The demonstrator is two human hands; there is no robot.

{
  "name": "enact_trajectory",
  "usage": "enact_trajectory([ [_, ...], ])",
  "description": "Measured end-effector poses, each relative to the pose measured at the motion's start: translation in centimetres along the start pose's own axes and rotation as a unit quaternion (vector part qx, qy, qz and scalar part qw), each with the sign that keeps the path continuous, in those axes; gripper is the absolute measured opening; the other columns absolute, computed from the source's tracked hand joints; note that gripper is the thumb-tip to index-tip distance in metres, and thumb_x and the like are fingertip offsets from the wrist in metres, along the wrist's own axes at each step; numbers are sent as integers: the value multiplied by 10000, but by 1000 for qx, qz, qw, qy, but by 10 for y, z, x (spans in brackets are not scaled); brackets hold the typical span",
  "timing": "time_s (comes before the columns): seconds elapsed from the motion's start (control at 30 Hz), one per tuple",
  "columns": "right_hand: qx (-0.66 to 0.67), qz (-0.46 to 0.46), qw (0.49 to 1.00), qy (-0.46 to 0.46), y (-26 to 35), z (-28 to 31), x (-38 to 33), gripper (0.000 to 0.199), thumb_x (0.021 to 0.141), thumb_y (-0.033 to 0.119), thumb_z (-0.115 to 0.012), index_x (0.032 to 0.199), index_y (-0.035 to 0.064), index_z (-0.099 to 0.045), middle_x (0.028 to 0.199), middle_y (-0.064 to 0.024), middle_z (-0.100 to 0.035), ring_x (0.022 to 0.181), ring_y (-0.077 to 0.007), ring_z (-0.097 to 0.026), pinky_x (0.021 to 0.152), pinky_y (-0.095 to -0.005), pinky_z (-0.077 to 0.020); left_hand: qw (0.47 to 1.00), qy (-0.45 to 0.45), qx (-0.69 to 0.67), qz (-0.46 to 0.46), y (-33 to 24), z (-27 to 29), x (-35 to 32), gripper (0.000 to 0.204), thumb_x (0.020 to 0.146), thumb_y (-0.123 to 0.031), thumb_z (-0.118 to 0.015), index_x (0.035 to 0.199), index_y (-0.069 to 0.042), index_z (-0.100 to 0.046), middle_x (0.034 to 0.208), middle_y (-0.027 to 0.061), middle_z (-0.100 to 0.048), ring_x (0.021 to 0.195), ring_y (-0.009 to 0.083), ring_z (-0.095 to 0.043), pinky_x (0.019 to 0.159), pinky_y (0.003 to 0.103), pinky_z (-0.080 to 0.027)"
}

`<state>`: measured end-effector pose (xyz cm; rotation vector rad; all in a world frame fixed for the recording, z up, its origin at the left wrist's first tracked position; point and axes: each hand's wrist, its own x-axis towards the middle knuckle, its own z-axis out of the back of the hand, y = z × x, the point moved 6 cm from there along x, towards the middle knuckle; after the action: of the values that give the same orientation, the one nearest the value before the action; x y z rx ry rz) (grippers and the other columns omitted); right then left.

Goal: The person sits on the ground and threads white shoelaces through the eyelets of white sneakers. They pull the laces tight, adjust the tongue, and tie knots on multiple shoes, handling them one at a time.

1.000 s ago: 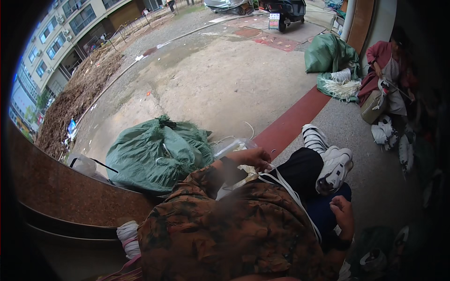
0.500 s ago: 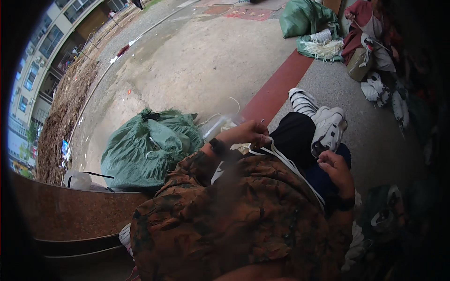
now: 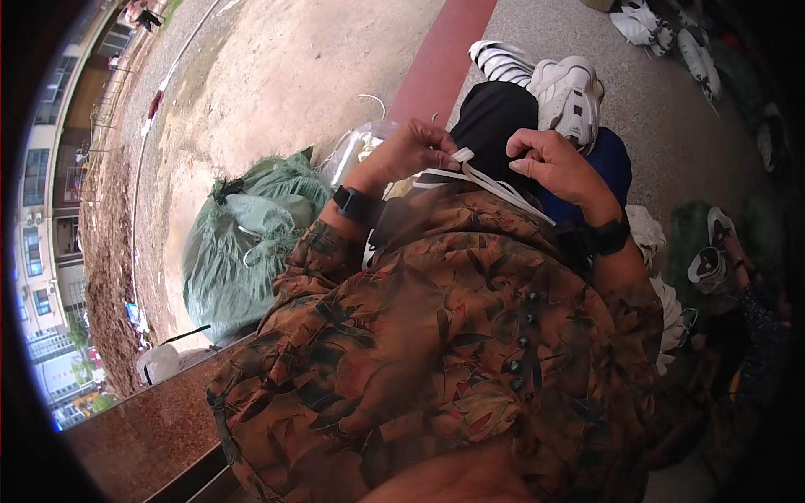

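Observation:
My left hand [image 3: 423, 151] pinches the end of a white shoelace [image 3: 466, 156] above my lap. More white laces [image 3: 495, 186] lie in a strand across my lap, below both hands. My right hand [image 3: 558, 168] is raised just to the right, with thumb and forefinger curled in; whatever may be between them is too small to make out. Beyond the right hand, a white sneaker [image 3: 567, 94] with dark patches rests by my knees. Against it is a white thing with black stripes [image 3: 501, 62]. Dark cloth [image 3: 495, 117] covers my knee.
A large green woven sack [image 3: 243, 260] stands to the left, with a clear plastic bag [image 3: 356, 151] of pale items beside it. White shoes [image 3: 641, 27] lie at the far right. More shoes [image 3: 711, 267] and a person's arm show at the right. A brown ledge [image 3: 134, 436] runs at lower left.
My right hand has moved from beside the sneaker up and left, closer to the left hand. The left hand still holds the lace. The whole view has shifted and turned.

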<state>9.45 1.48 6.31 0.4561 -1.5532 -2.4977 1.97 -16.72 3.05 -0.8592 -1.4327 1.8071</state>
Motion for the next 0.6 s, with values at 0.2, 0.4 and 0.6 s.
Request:
enact_trajectory([
  [0.2,43,79,996,25,24,-30,34,212,785,24,-593,988,-13,-548,867,-17,-571,726,-62,-516,686,-216,-450,1000,-10,18,-15,-14,3,-4,109,742,-88,-731,756,-13,-653,640,-23,-594,610,42,-496,556,221,-401],
  [0.4,292,52,953,63,32,-35,39,225,805,101,-613,986,-19,-557,850,-29,-579,748,-73,-531,736,-215,-442,998,-50,7,-32,-40,0,-15,167,806,-135,-679,716,-13,-612,639,-22,-580,600,52,-506,552,212,-405],
  [0.6,309,26,948,68,33,-9,12,151,829,124,-615,857,-23,-596,647,45,-485,556,-29,-401,509,-165,-313,983,-121,-137,-16,-32,27,-22,191,875,-208,-604,812,-27,-605,619,-43,-500,553,38,-421,507,194,-336],
])
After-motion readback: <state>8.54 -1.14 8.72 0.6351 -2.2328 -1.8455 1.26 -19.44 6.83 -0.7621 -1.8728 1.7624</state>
